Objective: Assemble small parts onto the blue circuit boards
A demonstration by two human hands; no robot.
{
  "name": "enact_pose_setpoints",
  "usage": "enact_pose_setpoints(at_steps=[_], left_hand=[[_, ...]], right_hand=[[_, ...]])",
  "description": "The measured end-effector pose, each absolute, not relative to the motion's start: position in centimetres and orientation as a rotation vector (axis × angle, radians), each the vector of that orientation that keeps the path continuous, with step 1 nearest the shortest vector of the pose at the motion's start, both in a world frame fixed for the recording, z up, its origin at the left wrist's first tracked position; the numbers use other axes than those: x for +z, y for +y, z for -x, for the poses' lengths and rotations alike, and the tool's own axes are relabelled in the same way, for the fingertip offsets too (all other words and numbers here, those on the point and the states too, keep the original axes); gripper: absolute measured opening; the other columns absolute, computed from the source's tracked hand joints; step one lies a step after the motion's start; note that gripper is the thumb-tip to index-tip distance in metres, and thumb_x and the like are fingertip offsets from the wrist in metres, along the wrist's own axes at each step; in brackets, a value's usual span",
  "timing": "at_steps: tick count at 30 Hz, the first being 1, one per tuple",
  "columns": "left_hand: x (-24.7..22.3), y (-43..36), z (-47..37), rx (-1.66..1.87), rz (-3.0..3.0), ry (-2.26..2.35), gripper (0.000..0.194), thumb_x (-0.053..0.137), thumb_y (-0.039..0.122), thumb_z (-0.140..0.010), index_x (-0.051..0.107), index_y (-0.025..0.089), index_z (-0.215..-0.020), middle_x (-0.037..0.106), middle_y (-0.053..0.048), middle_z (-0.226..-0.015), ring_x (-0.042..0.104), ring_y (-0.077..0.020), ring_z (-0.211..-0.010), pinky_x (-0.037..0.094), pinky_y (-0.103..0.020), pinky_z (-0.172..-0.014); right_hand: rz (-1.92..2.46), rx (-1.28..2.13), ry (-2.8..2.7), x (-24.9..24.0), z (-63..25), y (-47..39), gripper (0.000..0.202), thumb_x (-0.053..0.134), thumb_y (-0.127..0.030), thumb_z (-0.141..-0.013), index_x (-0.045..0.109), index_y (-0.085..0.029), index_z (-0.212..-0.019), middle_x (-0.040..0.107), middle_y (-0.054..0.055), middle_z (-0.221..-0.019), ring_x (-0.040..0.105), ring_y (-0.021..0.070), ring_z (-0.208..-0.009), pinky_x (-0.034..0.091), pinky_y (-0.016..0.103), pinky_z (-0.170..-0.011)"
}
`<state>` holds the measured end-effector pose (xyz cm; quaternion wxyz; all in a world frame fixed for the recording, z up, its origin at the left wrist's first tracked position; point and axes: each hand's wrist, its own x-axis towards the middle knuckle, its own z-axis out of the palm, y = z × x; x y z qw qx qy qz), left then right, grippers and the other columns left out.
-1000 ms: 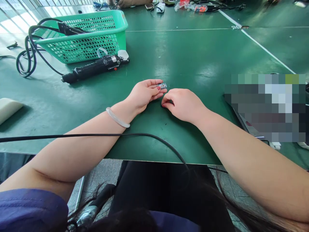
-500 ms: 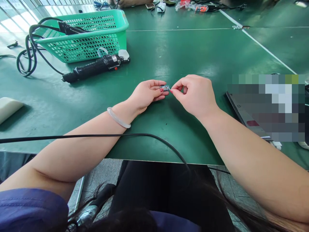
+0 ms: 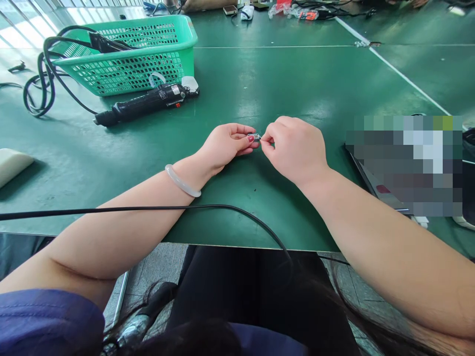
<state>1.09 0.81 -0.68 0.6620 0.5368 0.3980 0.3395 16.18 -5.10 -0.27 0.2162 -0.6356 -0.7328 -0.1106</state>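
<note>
A small circuit board [image 3: 255, 137] is pinched between the thumb and fingers of my left hand [image 3: 226, 146], just above the green table. My right hand [image 3: 295, 146] is closed, its thumb and index fingertip pressed together at the board's right end. Whatever lies between those right fingertips is too small or too hidden to make out. Part of the board is covered by my left thumb.
A green basket [image 3: 126, 66] with black cable stands at the back left, a black electric screwdriver [image 3: 144, 105] before it. A black cable [image 3: 208, 206] crosses over my left forearm. A partly blurred dark flat object [image 3: 374, 183] lies at right. Several small items lie along the far edge.
My right hand has turned slightly and its fingertips have come closer against the board's end. The board now looks more tilted in my left hand, showing less of its face.
</note>
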Motion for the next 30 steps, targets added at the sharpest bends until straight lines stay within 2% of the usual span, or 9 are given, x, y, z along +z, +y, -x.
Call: enact_pose_setpoints(at_steps=[4,12,24,30], left_hand=[[-0.7,0.8,-1.1,0.774,-1.24,0.906,0.011,0.071,0.009,-0.081,0.063,0.011,-0.088,0.07,-0.004,-0.076,0.07,-0.0111,-0.078,0.055,-0.028,-0.085],[-0.6,0.7,-1.1,0.783,-1.326,0.937,0.005,0.068,0.008,-0.084,0.064,0.01,-0.086,0.07,-0.004,-0.074,0.07,-0.0117,-0.079,0.056,-0.028,-0.082],[-0.4,0.7,-1.1,0.762,-1.255,0.893,0.006,0.061,0.005,-0.087,0.064,0.01,-0.089,0.071,-0.005,-0.078,0.069,-0.0101,-0.076,0.056,-0.027,-0.083],[-0.4,0.6,-1.1,0.745,-1.259,0.874,0.009,0.059,0.005,-0.088,0.064,0.01,-0.093,0.072,-0.005,-0.08,0.069,-0.0096,-0.077,0.056,-0.026,-0.083]], right_hand=[[1.776,-0.318,-2.039,-0.3,-16.1,-5.1,0.028,0.041,-0.018,-0.089,0.066,-0.019,-0.075,0.064,0.011,-0.079,0.052,0.0215,-0.073,0.029,0.034,-0.057],[1.778,-0.336,-2.066,-0.4,-16.0,-5.1,0.029,0.041,-0.017,-0.088,0.067,-0.018,-0.076,0.065,0.011,-0.08,0.053,0.0213,-0.074,0.028,0.034,-0.056],[1.705,-0.231,-1.97,-0.5,-16.4,-5.0,0.02,0.05,-0.023,-0.09,0.067,-0.021,-0.08,0.066,0.008,-0.085,0.055,0.0209,-0.079,0.035,0.034,-0.061],[1.676,-0.164,-1.89,-0.9,-17.1,-4.6,0.015,0.057,-0.027,-0.089,0.07,-0.02,-0.091,0.066,0.006,-0.086,0.056,0.018,-0.074,0.038,0.033,-0.063]])
